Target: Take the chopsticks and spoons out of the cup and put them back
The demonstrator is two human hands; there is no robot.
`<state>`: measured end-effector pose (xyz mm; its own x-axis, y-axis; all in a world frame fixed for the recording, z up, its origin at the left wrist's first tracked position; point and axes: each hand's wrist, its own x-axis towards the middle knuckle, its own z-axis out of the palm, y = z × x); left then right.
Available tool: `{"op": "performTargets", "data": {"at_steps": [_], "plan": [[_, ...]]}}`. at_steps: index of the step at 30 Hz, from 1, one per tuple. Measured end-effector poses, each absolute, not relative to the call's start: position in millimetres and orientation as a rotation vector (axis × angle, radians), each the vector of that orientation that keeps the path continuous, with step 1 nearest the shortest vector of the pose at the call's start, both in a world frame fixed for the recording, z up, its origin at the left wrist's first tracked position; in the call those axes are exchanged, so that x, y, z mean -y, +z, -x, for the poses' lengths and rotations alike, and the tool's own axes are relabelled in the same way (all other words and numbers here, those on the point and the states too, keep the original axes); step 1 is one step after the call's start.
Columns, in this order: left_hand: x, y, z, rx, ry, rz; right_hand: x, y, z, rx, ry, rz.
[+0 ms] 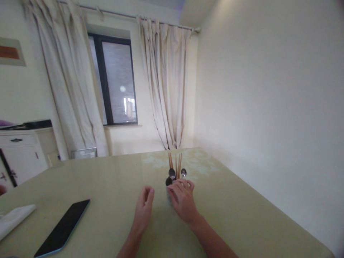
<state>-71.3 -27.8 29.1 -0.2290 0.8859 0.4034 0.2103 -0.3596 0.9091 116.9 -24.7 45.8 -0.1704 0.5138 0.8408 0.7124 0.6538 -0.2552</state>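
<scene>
Your right hand is gripping the cutlery holder while your left hand, half open, is hovering beside; lifting it probably needs upright steadiness.

One view only, from the head, looking forward and only slightly down across the table toward the far window and curtains. Both forearms come in from the bottom edge, so the left hand and right hand sit close below the lens, low in the middle. The wall on the right fills that whole side.
</scene>
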Motion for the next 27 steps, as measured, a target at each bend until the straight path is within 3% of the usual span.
{"op": "performTargets", "data": {"at_steps": [6, 11, 20, 27], "plan": [[16, 44, 82, -1.041, 1.695, -1.128, 48, 53, -99, 2.078, -0.06, 0.598], [13, 86, 94, -0.81, 1.626, -0.963, 53, 55, -94, 2.074, 0.051, 0.453], [13, 133, 82, -1.039, 1.554, -1.267, 46, 43, -88, 2.009, 0.026, 0.453], [6, 190, 79, -0.899, 1.93, -1.272, 45, 41, -85, 1.982, -0.001, 0.466]]}}
